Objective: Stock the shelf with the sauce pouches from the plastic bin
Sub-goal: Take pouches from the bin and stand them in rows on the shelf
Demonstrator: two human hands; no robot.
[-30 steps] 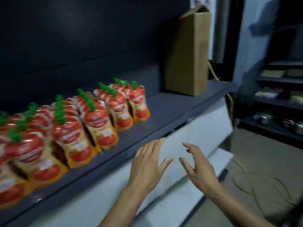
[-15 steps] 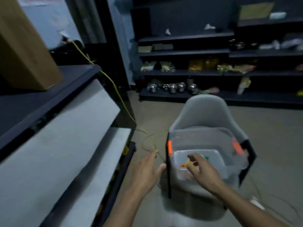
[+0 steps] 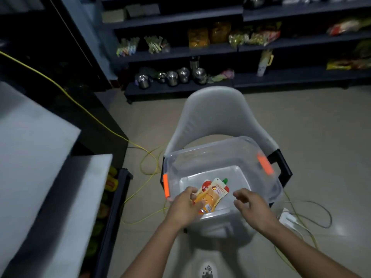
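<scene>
Dark shelving (image 3: 261, 45) along the far wall, stocked with packets and steel pots. Pale tiled floor (image 3: 321, 137) between it and the near fixtures. At the left edge, a grey stepped shelf unit (image 3: 36, 157), blurred. A yellow cable (image 3: 84, 109) runs from upper left down across the floor and loops beside the chair.

Grey chair (image 3: 216, 113) at centre, back toward the far wall. On its seat sits a clear plastic bin (image 3: 267, 189) with orange latches at its left and right ends, lid off.

Inside the bin, at the near left corner of its floor: sauce pouches (image 3: 214, 192), orange-yellow with red print and a green cap pointing toward the bin's far side. At least two overlap; exact count unclear.

Left hand (image 3: 184, 207) reaches over the bin's near rim, fingers (image 3: 193, 194) curled onto the pouches' near left edge, gripping them. Right hand (image 3: 253, 207) hangs over the near right part of the bin, just beside the pouches and not touching them, its fingers loosely curled and holding nothing.
</scene>
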